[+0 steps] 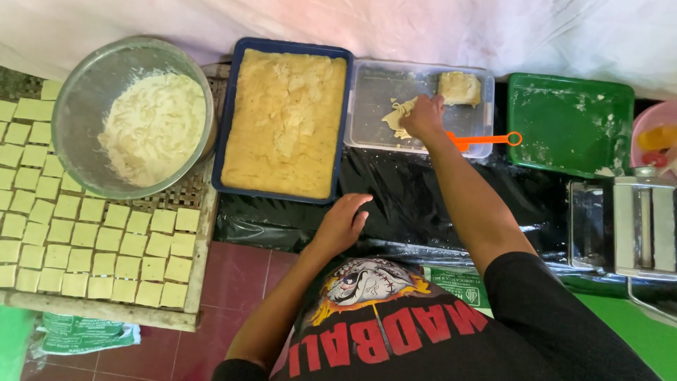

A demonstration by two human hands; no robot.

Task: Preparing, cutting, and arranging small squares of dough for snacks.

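Squares of pale yellow dough lie in neat rows on a woven bamboo tray at the far left, spaced so that they do not stick together. A steel bowl sits on the tray's upper part, tilted toward the viewer, and holds a heap of white shredded strands that look like cut noodles or grated filling; which, I cannot tell.

Just right of the bowl is a dark blue rectangular tray, filled nearly to its rim with a flat slab of yellow dough. It stands on a black plastic sheet that covers the table, likely to keep the surface clean.

The person's left hand rests flat on that sheet just below the blue tray, fingers loose and holding nothing, as if bracing the body while leaning forward.

Next comes a clear plastic tub. The right hand reaches into it, its grip closed around a thin, ragged piece of dough near the tub's middle. A thicker block of dough sits in the tub's upper right corner, apart from the hand. An orange plastic tool with a ring end lies across the tub's right edge.

Further right, a green tray dusted with flour is otherwise bare. A pink bowl at the edge holds something yellow and red. Below it stands a metal pasta roller.
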